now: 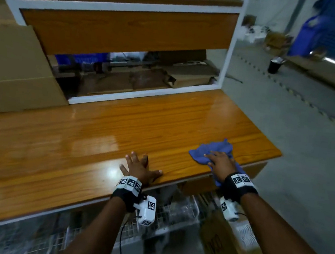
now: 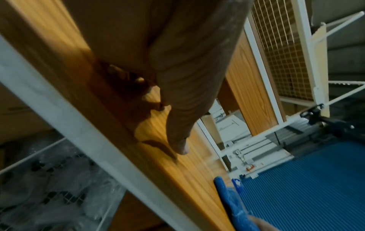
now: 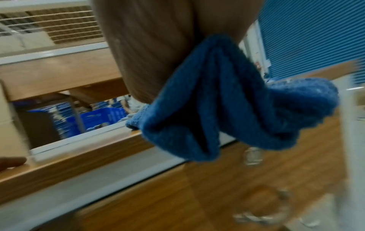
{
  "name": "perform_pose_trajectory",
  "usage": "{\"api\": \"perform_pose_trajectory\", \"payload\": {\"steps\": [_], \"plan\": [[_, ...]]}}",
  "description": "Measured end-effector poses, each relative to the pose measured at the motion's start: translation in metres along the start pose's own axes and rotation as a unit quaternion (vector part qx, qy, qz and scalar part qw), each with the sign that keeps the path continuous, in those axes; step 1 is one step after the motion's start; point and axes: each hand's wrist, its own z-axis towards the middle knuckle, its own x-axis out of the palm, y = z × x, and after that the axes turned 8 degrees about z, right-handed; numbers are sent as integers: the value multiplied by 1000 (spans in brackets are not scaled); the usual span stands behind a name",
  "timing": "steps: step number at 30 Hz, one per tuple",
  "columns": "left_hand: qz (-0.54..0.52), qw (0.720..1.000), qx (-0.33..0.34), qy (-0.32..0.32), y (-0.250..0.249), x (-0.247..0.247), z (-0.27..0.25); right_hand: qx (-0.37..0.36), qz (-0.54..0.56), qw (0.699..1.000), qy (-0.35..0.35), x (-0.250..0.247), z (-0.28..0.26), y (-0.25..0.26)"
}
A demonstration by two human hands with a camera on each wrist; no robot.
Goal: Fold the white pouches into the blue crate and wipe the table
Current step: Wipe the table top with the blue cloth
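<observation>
The glossy wooden table [image 1: 98, 135] carries no pouches in any view. My left hand [image 1: 139, 165] lies flat on the table's front edge with fingers spread; in the left wrist view its thumb [image 2: 181, 112] points along the wood. My right hand [image 1: 219, 160] presses flat on a crumpled blue cloth [image 1: 210, 150] at the front right corner, fingers straight. Part of the cloth [image 3: 227, 109] hangs bunched over the edge below my palm. A blue crate [image 1: 82, 59] shows only through the gap behind the table.
A white-framed shelf with a wooden panel [image 1: 128, 29] rises behind the table. Cardboard boxes [image 1: 15, 70] stand on the left. Below the front edge sit a wire basket [image 1: 172, 214] with clear plastic and a brown box [image 1: 219, 245]. Grey floor lies to the right.
</observation>
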Motion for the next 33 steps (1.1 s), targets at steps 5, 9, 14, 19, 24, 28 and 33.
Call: {"api": "perform_pose_trajectory", "payload": {"steps": [5, 9, 14, 19, 24, 28, 33], "plan": [[18, 997, 75, -2, -69, 28, -1, -8, 53, 997, -46, -26, -28, -67], [30, 991, 123, -30, -114, 50, 0, 56, 169, 969, -173, -25, -68, -118], [37, 983, 167, -60, -156, 68, 1, 135, 271, 912, -275, -16, -110, -188], [67, 974, 198, -93, -192, 87, -4, 205, 359, 866, -282, 14, -139, -249], [126, 959, 224, -119, -215, 109, -17, 320, 474, 768, -289, 56, -149, -272], [124, 957, 219, -146, -215, 116, -16, 399, 496, 711, -299, 99, -148, -266], [104, 942, 241, -211, -204, 127, -9, 444, 465, 712, -281, 146, -145, -269]]}}
